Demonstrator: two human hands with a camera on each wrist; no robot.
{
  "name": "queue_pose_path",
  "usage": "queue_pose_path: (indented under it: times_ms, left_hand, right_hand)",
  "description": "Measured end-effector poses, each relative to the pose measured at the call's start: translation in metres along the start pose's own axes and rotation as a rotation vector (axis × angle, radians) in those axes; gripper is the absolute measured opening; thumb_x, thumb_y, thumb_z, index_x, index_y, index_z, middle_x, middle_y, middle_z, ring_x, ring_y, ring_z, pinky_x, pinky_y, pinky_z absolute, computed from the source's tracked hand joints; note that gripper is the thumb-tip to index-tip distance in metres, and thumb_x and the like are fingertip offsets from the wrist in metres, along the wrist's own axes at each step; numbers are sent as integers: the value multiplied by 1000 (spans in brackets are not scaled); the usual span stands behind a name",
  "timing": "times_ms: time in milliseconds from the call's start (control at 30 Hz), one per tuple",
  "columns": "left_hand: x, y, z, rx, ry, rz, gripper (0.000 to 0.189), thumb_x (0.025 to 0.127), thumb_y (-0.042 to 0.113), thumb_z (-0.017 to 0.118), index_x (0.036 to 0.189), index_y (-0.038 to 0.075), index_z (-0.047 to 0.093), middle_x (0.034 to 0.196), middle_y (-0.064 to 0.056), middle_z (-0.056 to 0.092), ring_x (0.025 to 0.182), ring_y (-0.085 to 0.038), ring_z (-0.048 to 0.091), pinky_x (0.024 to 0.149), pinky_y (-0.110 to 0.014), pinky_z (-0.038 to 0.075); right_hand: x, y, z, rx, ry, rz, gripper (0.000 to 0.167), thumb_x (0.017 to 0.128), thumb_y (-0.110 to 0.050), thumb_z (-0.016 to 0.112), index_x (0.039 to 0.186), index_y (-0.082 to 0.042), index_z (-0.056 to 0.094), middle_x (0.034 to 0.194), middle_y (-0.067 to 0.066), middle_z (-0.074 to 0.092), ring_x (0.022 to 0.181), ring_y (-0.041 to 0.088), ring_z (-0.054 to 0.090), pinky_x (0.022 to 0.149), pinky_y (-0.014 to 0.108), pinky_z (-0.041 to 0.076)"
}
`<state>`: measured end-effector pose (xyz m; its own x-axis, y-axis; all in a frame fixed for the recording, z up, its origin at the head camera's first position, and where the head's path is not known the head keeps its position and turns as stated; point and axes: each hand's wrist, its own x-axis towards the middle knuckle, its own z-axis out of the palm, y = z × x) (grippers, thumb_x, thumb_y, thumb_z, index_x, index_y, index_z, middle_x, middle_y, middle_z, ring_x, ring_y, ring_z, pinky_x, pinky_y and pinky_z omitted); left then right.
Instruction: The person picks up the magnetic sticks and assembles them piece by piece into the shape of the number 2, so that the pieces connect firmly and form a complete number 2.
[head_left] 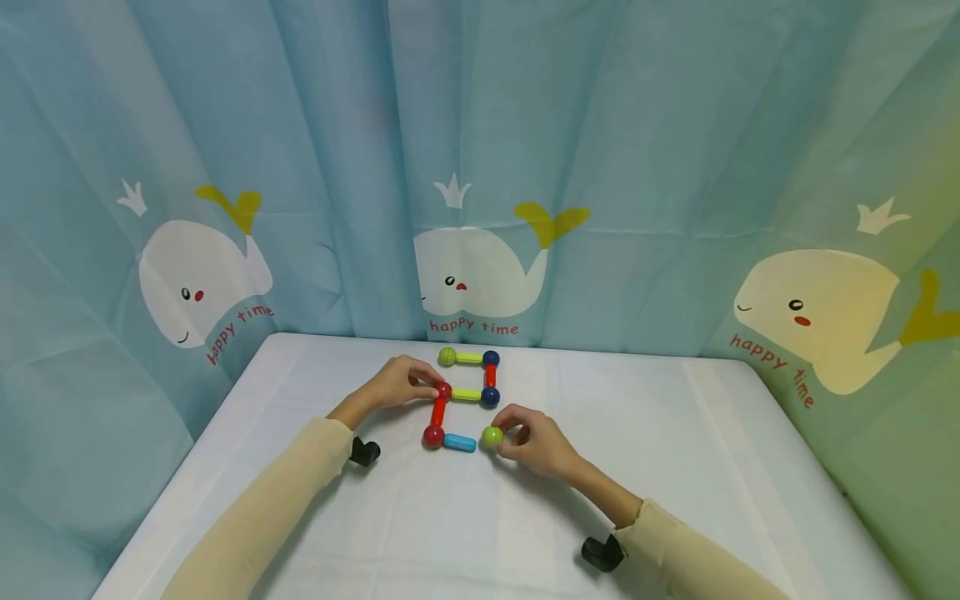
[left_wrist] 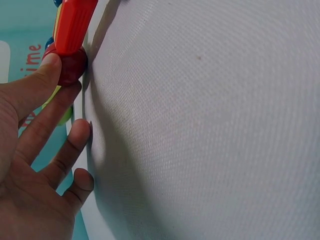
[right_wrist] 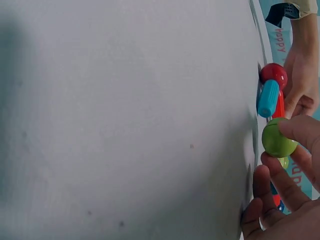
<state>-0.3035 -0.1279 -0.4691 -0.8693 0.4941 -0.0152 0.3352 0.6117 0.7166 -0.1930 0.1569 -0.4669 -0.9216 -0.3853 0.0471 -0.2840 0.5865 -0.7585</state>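
Note:
My left hand (head_left: 402, 383) pinches a red ball (left_wrist: 71, 65) between thumb and fingers, at the left bend of a shape made of short rods and balls. A red rod (head_left: 438, 411) runs from that ball to a second red ball (head_left: 433, 437) nearer me. From there a light blue rod (head_left: 460, 442) points right, its end bare. My right hand (head_left: 538, 442) pinches a green ball (right_wrist: 279, 139) just right of that end, with a small gap between. Farther back, yellow-green rods (head_left: 467, 395), dark blue balls (head_left: 490, 397) and another red rod (head_left: 491, 377) join up.
The shape's far end is a green ball (head_left: 447, 357) near the back edge of the white table (head_left: 637, 417). Behind hangs a blue curtain (head_left: 660, 167) printed with whales. A black wrist camera (head_left: 602, 553) sits below the right wrist, and another (head_left: 365, 452) below the left.

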Motion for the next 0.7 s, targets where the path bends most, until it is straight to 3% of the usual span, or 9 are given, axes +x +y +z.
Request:
queue_pose_path:
  times_ms: [700]
  left_hand:
    - [-1,3,-1,35,-17,10,23,83,24,73,105,24,72,103,8,70,96,-12,62,88,-33,51]
  right_hand:
    - [-3,-4,3,-28,-43,14,26,82,-18,73,105,-23,62,97,-5,65,76,15,55,67,24,47]
